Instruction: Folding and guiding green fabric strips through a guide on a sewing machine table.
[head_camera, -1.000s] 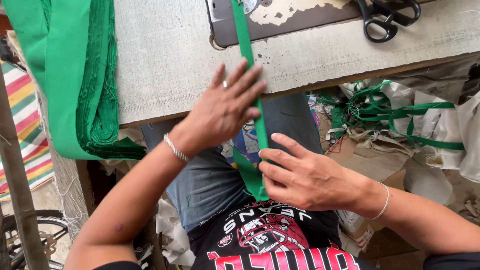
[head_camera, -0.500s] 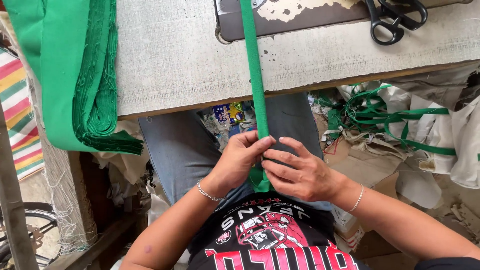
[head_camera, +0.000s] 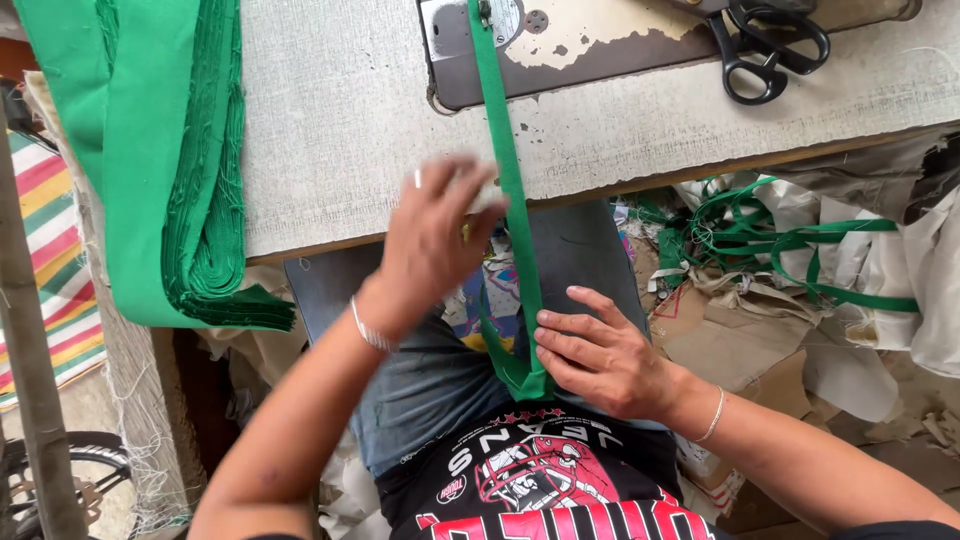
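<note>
A narrow green strip runs from the sewing machine's plate down over the bench edge into the person's lap. The right hand lies on its lower end at the thigh, fingers flat and pressing the folded strip rather than clenched around it. The left hand is raised just beside the strip at the bench edge, blurred, fingers spread and loose, grasping nothing that can be made out. By the look of it, the strip is mid-feed: part is already under the machine, a fair length remains. A stack of green cloth hangs at the bench's left end, black scissors rest beyond the plate, and tangled green strips lie among scraps on the floor.
</note>
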